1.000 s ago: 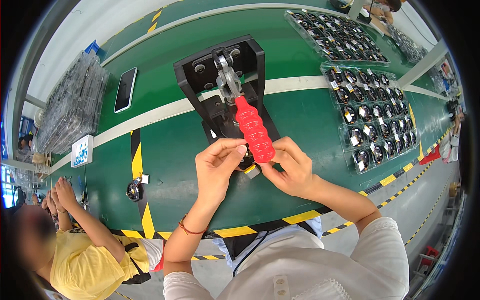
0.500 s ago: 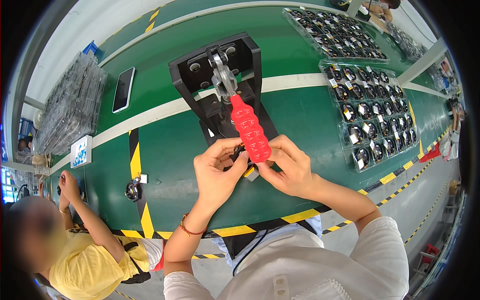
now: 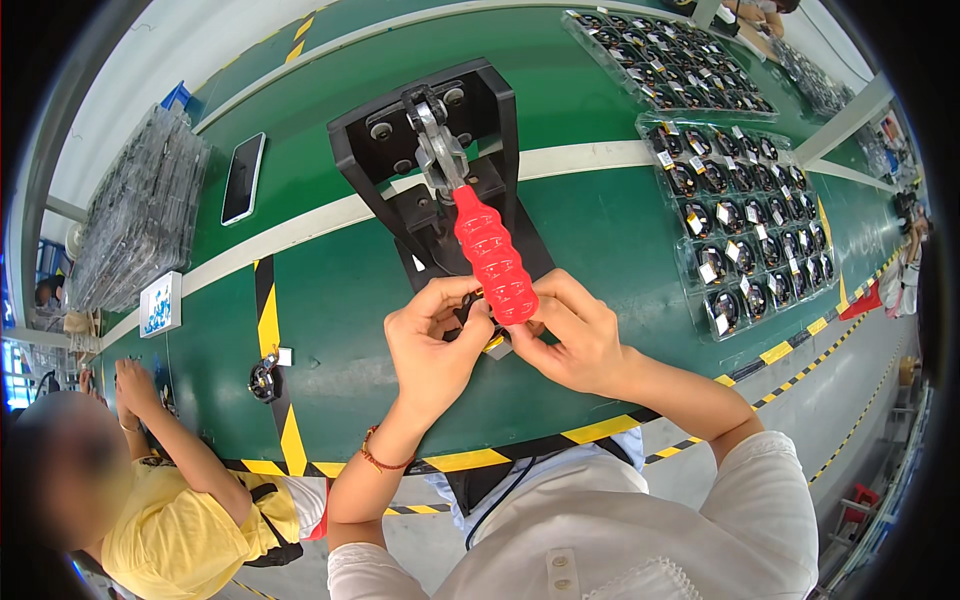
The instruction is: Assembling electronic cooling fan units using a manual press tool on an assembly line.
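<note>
Both hands meet below the red ribbed handle (image 3: 495, 258) of a toggle clamp, which is mounted on a black bracket fixture (image 3: 345, 150). My left hand (image 3: 437, 345) pinches a small black round part (image 3: 494, 343) from its left side, thumb and fingers closed on it. Opposite, my right hand (image 3: 578, 335) has its fingers closed around the same part's right side, close against the handle's lower end. The handle and fingers hide much of the part; a bit of yellow and a pale tag show beneath.
A similar black part (image 3: 265, 378) lies left on striped tape. Clear trays (image 3: 690, 300) of such parts stand right. A phone (image 3: 243, 178), a small white box (image 3: 160, 305) and stacked clear trays (image 3: 145, 210) are left. A person in yellow (image 3: 185, 520) works at left.
The fixture and handle appear shifted slightly left and up in view. My hands stay on the black part with barely any movement. The neighbouring person's hand has lowered a little.
</note>
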{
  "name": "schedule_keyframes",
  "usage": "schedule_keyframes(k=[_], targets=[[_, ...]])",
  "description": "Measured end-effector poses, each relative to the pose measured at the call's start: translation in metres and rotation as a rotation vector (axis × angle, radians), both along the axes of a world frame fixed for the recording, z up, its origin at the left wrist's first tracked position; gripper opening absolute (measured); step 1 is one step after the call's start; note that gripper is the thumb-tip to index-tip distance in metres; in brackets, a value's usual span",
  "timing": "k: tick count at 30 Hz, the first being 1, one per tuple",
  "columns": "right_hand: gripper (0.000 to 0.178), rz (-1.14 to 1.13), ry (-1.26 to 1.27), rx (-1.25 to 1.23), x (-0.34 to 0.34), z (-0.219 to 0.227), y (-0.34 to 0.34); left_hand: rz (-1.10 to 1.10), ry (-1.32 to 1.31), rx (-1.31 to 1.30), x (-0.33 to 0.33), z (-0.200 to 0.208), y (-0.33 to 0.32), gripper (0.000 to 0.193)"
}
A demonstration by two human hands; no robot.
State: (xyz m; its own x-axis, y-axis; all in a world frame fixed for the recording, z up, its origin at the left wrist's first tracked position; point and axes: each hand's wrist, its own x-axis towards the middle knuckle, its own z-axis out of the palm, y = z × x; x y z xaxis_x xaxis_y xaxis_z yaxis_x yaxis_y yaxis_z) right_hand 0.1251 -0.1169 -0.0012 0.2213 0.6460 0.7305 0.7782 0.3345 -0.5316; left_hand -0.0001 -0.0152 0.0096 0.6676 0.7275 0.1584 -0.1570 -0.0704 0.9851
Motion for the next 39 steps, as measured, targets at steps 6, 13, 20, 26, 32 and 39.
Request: schedule_keyframes(k=[6,13,20,26,32,39], targets=[[0.023,0.012,0.022,-0.013,-0.002,0.000,0.000,0.030,-0.017,0.029,0.001,-0.005,-0.001,0.017],[0.020,0.026,0.054,-0.056,-0.002,0.003,-0.002,-0.006,0.019,-0.031,0.000,-0.004,0.000,0.017],[0.029,0.043,0.161,-0.049,0.000,0.002,0.000,-0.087,-0.007,-0.056,0.000,-0.001,0.003,0.023],[0.031,-0.019,0.287,-0.156,0.002,0.008,-0.004,-0.126,-0.035,-0.028,0.005,0.005,0.000,0.035],[0.029,0.112,0.494,-0.373,0.023,0.010,-0.004,-0.177,0.219,0.353,-0.010,0.033,0.012,0.029],[0.026,0.223,0.189,-0.600,0.026,0.010,-0.024,0.451,1.057,1.093,-0.118,0.045,0.080,0.041]])
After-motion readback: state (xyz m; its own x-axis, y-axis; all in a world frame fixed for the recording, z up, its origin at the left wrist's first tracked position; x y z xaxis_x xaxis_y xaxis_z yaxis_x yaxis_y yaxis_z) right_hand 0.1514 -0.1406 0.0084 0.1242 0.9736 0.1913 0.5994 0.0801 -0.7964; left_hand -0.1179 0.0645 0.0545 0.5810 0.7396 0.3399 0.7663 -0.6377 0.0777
